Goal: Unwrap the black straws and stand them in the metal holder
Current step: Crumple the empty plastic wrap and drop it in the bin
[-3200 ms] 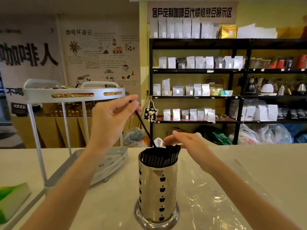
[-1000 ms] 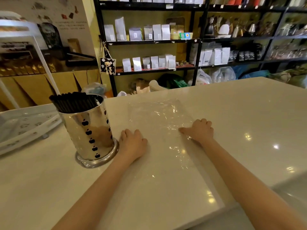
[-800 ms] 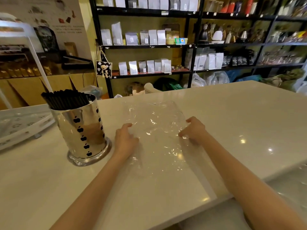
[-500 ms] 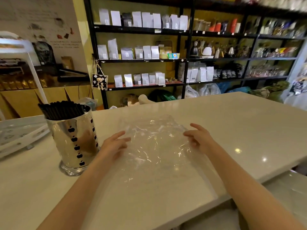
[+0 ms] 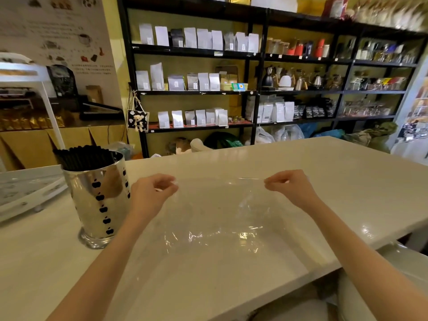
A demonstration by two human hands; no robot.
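Note:
A shiny metal holder (image 5: 102, 202) with black apple cut-outs stands on the white counter at the left. A bunch of black straws (image 5: 84, 156) stands upright inside it. The clear plastic wrapper (image 5: 215, 216) is lifted off the counter by its far edge, and its near part still lies on the surface. My left hand (image 5: 151, 193) pinches the wrapper's far left corner, just right of the holder. My right hand (image 5: 290, 187) pinches the far right corner.
A white tiered rack (image 5: 25, 188) stands on the counter left of the holder. The white counter (image 5: 301, 163) ends in an edge at the front right. Black shelves (image 5: 254, 91) with bags and kettles fill the wall behind.
Both hands went from lying flat on the wrapper to pinching its far corners and lifting that edge up. The straws and holder have not moved.

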